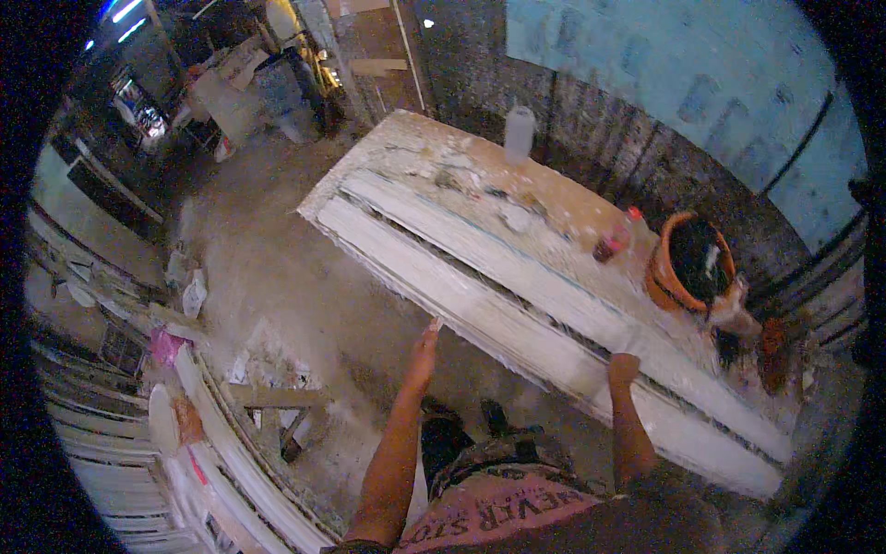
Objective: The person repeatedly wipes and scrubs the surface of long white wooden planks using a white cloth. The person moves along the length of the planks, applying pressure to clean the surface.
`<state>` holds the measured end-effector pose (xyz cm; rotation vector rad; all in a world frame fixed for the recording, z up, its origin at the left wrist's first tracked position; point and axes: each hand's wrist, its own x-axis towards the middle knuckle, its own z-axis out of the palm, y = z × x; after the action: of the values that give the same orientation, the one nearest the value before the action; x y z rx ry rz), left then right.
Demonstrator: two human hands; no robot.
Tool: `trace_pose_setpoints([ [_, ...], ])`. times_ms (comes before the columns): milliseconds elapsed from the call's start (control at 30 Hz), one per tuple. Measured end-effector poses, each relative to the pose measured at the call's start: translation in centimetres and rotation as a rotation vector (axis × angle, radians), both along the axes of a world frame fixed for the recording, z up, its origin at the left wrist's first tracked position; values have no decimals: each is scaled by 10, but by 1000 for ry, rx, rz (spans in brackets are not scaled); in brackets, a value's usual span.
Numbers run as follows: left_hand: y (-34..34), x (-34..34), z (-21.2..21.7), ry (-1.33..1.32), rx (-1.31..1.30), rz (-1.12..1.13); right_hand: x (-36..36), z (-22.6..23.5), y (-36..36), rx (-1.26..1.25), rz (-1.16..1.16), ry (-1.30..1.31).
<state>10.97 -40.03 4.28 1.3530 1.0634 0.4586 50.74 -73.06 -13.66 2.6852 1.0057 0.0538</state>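
**plasterfan:** Nearest thing in shot is the person's own pink printed shirt, then both bare forearms reaching up to the long white plaster moulding strips lying along the dusty wooden worktop. Why the grip at the near edge?

**corniceguy:** Looks to me like it's steadying the nearest strip so it doesn't slide off. Left hand rests against the near edge with fingers stretched out fairly flat, not wrapped around anything. Right hand sits on the same edge further along, fingers curled over it, holding the strip.

**plasterfan:** Count?

**corniceguy:** I make out three parallel strips on the worktop, though the gaps blur toward the far end. One translucent white plastic bottle upright at the back, one small dark bottle with a red cap, one orange bucket with a black inside parked at the far right edge, probably kept within reach. More white mouldings are stacked on the floor at the left; can't count those.
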Motion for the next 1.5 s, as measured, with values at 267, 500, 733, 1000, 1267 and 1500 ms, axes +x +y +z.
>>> trace_pose_setpoints([
  [267, 240, -16, -9, -96, 18, 52, -116, 119, 413, 42, 605, 445],
  [500, 387, -43, -22, -114, 79, 98, -194, 176, 658, 340, 1068, 383],
  [733, 476, -13, -78, 299, 694, -77, -228, 152, 812, 417, 1102, 627],
  [1000, 510, 28, -72, 749, 864, -185, -221, 76, 896, 478, 1128, 647],
  [1267, 381, 64, -27, 468, 777, -230, -139, 88, 707, -267, 953, 658],
  [1500, 213, 121, -32, 530, 886, -424, -79, 87, 513, -151, 1024, 608],
])
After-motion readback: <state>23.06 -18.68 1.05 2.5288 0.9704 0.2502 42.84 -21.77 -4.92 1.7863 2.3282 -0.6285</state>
